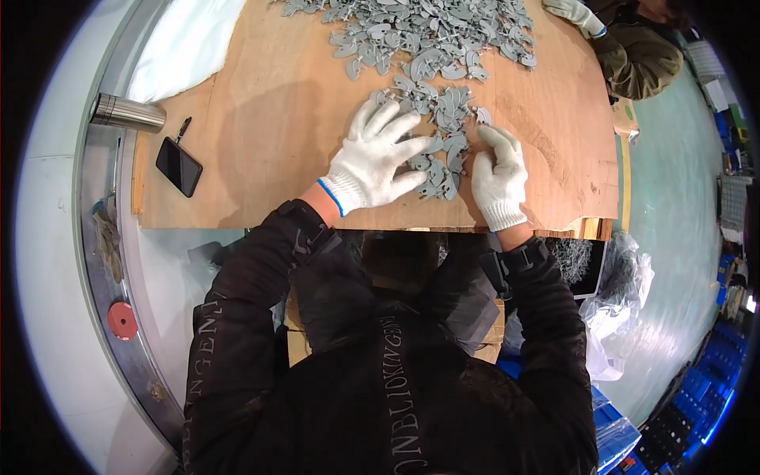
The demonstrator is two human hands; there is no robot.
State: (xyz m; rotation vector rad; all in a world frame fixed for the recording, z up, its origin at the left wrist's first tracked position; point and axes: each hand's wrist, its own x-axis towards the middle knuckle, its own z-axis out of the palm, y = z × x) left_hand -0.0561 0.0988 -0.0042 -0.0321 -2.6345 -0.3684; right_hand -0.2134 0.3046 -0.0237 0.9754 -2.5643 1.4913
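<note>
My left hand (375,161), in a white knit glove with a blue cuff edge, lies with its fingers spread beside a small group of grey curved parts (435,176). Its fingertips touch some of them. On the group's other side, my right hand (501,176) wears the same kind of glove; its fingers are bent, the thumb stands apart from them, and I see nothing between them. One grey piece (481,115) lies just beyond its fingertips. Farther up the wooden table (285,150), a large heap of such parts (427,36) reaches the view's upper edge.
A black phone (179,167), a pen (184,129) and a steel flask (129,112) lie at the left, below a white sheet (186,43). At the far right is another person's gloved hand (576,14). Clear plastic bags (621,289) lie beside the table's near right corner.
</note>
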